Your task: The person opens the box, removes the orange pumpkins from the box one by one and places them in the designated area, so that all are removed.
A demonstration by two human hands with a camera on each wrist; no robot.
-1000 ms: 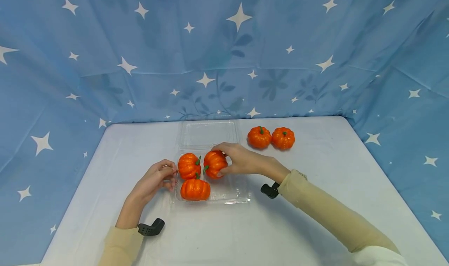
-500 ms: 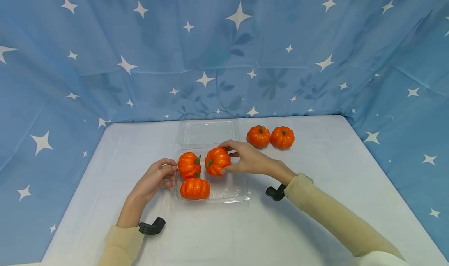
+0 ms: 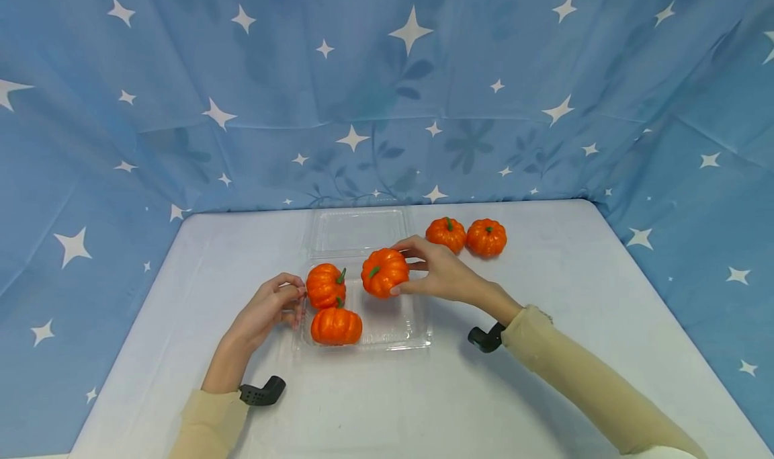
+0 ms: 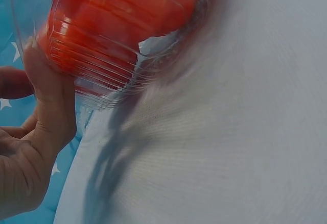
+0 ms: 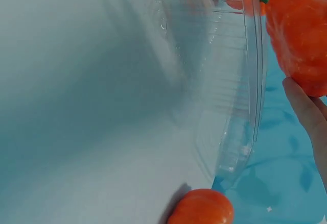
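In the head view, a clear plastic clamshell container [image 3: 393, 341] lies on the table with its lid folded back. Two orange toy pumpkins with green stems sit in its left half: a rear pumpkin [image 3: 322, 285] and a front pumpkin [image 3: 336, 327]. My left hand [image 3: 261, 313] pinches the container's left rim; the left wrist view shows the thumb [image 4: 47, 78] against the clear plastic. A third pumpkin [image 3: 383, 274] is in my right hand [image 3: 444, 274], held by thumb and fingers above the container's right half. The right wrist view shows this held pumpkin [image 5: 299, 38] clear of the rim.
Two more pumpkins stand side by side behind the right hand, a left one [image 3: 446, 234] and a right one [image 3: 486, 238]. The flat transparent lid [image 3: 361, 230] lies behind the container. A blue starred curtain [image 3: 375, 89] hangs behind the white table [image 3: 375, 405].
My right hand has lifted the pumpkin up from the container and carried it to the right. The left hand has stayed at the rim.
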